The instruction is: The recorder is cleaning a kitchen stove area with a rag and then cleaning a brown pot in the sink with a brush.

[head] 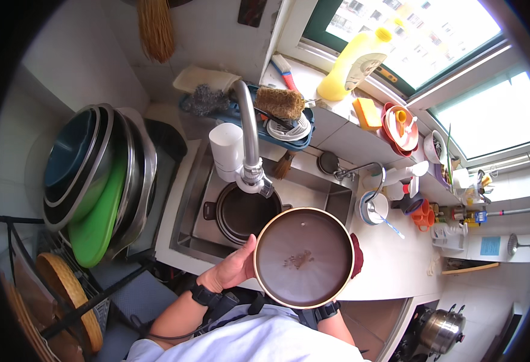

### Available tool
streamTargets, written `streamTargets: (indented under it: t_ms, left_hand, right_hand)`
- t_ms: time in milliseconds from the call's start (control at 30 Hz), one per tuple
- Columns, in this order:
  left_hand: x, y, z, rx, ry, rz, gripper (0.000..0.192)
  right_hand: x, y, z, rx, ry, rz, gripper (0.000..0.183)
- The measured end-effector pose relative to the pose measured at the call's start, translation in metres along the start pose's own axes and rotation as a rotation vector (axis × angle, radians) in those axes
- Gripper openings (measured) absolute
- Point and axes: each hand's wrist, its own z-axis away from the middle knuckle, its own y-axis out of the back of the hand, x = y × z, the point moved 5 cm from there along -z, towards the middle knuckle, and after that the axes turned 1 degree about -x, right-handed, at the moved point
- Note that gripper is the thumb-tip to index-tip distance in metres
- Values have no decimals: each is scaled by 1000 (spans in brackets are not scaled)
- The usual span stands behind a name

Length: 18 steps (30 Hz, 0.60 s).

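Note:
A round dark-brown pot lid or shallow pan (pixel 304 285) with a pale rim is held up in front of my chest, its inner face towards me; water droplets or brown residue lie near its middle. My left hand (pixel 235 264) grips its left edge, thumb on the rim. Behind its right side my right hand is hidden; a dark red cloth (pixel 357 256) shows at that edge. A dark two-handled pot (pixel 249 210) stands in the steel sink (pixel 197 231), partly covered by the round piece. Above it hangs the metal faucet (pixel 247 122) with a white filter (pixel 225 149).
Stacked basins (pixel 79 154) and a green cutting board (pixel 99 217) stand at the left. A blue caddy (pixel 308 142) with scrubbers is behind the sink. Yellow bottle (pixel 337 81) and orange sponge (pixel 367 114) sit on the sill. A white cup (pixel 380 206) stands right, a steel pot (pixel 441 332) lower right.

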Motion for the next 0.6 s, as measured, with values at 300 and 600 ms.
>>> streamTargets:
  t_ms: [300, 600]
  left_hand:
    - [-18, -36, -20, 328, -206, -100, 47]
    - [38, -119, -30, 390, -496, -166, 47]
  right_hand:
    - [-47, -3, -13, -209, -77, 477, 39]
    - [-299, 64, 67, 6, 715, 747, 29]
